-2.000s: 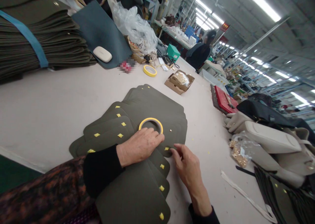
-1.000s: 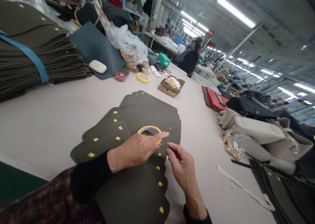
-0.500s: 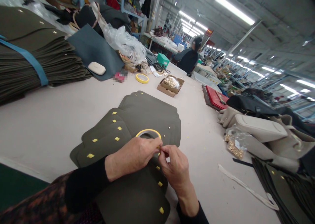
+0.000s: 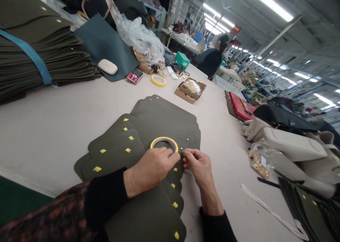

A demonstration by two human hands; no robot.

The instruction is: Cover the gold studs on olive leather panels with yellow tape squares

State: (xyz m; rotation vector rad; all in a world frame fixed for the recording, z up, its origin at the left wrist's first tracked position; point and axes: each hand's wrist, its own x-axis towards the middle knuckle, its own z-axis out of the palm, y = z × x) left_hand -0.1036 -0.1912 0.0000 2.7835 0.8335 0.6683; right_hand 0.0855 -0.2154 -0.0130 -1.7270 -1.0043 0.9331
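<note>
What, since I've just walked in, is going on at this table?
A person's left hand grips a roll of yellow tape over fanned-out olive panels. The right hand is pinched together near the panels' right edge; anything in it is too small to tell. Small yellow pieces dot the panels; two shiny studs are uncovered.

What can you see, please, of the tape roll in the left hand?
The tape roll is a ring, yellow outside with a greyish inner wall and an open hole, and looks like adhesive tape. The left hand holds its near side, hiding that part. It shows over the dark green panels; whether it touches them is unclear.
</note>
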